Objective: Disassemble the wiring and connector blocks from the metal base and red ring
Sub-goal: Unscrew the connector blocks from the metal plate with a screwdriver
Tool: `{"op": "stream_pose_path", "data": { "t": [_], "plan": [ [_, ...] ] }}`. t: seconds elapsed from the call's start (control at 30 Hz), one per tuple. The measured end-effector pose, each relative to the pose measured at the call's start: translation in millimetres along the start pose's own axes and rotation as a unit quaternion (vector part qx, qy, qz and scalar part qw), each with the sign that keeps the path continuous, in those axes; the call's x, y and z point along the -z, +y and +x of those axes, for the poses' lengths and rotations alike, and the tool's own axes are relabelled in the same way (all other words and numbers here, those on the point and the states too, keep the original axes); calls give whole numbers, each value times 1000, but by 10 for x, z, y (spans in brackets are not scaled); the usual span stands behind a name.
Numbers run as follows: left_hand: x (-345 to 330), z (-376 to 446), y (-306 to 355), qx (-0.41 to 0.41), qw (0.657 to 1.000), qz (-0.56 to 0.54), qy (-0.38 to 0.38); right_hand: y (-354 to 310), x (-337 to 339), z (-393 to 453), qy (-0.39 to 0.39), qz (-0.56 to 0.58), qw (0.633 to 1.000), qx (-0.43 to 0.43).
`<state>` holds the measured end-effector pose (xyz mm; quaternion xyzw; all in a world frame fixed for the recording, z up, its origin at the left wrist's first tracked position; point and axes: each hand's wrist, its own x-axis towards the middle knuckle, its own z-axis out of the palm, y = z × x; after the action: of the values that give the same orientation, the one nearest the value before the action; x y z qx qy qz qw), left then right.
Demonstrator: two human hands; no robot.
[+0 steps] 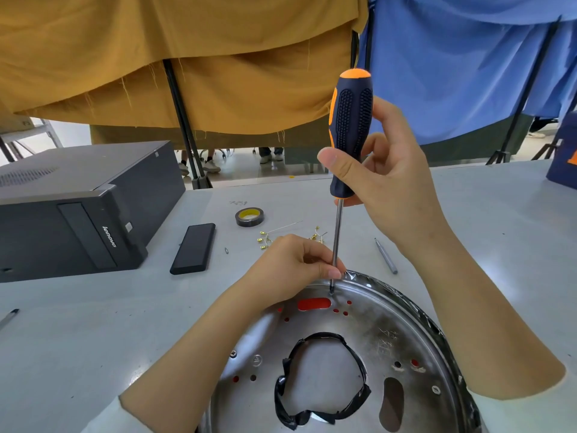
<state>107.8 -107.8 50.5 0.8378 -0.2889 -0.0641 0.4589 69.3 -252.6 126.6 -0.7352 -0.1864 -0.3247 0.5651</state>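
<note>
A round metal base [390, 335] lies at the near edge of the table, its central hole edged with black tape [324, 379]. The red ring [313, 304] shows through slots and small holes in the base. My right hand [384, 170] grips the black and orange handle of a screwdriver [351, 129], held upright. Its tip sits at a hole near the far rim of the base. My left hand [293, 267] pinches the screwdriver's shaft low down, just above the base.
A black Lenovo computer case [78, 210] lies at the left, with a flat black box [193, 248] beside it. A tape roll [249, 216], small brass terminals [265, 240] and a grey pen [386, 256] lie beyond the base. Yellow and blue cloths hang behind.
</note>
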Motion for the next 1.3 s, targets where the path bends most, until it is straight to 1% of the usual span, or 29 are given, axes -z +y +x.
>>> {"op": "stream_pose_path", "data": {
  "t": [0.17, 0.27, 0.37, 0.5, 0.6, 0.73, 0.87, 0.97, 1.03, 1.13, 1.2, 1.27, 1.3],
  "plan": [
    [-5, -3, 4, -5, 1000, 14, -9, -18, -37, -19, 42, -18, 999, 12],
    [-8, 3, 11, -6, 1000, 15, -16, -22, -41, -18, 51, -22, 998, 9],
    [-17, 10, 8, -9, 1000, 26, -15, -38, -39, -2, 29, 9, 1000, -1],
    [-20, 18, -11, -10, 999, 34, -14, -67, 27, 29, -27, 74, 996, -37],
    [-23, 21, -31, -12, 999, 35, -14, -63, 64, 45, -50, 75, 995, -43],
    [-29, 26, -41, -15, 1000, 24, -13, -54, 31, 48, -36, 71, 996, -35],
    [-24, 29, -51, -9, 1000, 3, -25, -81, 4, 49, -13, 105, 993, -51],
    [-28, 31, -56, -11, 1000, -4, -25, -95, -67, 124, -8, 56, 996, -70],
    [-24, 24, -59, -10, 1000, -8, -25, -102, -149, 186, 0, 55, 994, -92],
    [-14, 6, -50, -15, 999, -21, -27, -125, -269, 230, 21, 39, 994, -101],
    [-8, 5, -47, -12, 999, -20, -27, -120, -321, 238, 43, 71, 990, -109],
    [-5, 6, -47, -7, 999, -27, -29, -115, -334, 255, 63, 137, 979, -138],
    [-4, 6, -46, -5, 999, -31, -29, -110, -325, 267, 61, 169, 972, -152]
  ]
}}
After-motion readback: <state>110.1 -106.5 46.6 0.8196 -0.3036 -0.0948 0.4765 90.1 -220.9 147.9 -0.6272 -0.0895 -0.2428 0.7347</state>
